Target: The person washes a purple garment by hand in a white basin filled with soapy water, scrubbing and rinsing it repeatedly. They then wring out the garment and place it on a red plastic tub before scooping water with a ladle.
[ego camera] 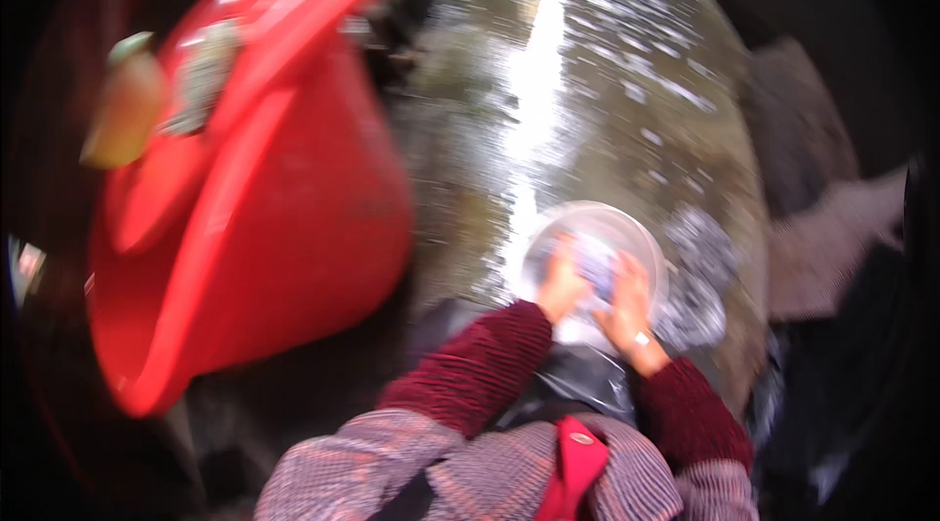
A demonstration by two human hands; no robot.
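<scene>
A round pale plastic tub (656,245) stands on the wet floor just in front of me. Inside it, both of my hands are at a blurred white and bluish thing (596,267). My left hand (564,282) lies along its left side, fingers pointing away from me. On its right side is my right hand (628,301), with a small white patch near the wrist. Motion blur hides whether the fingers grip it, and what it is cannot be told. Crumpled clear plastic (694,301) lies against the tub's right side.
A large red plastic tub (323,205) takes up the left. By its rim are a bottle with yellowish contents (126,110) and a greyish-green blurred item (204,76). The wet floor (470,154) shines with glare. Brownish and pinkish fabric-like material (822,249) lies at the right.
</scene>
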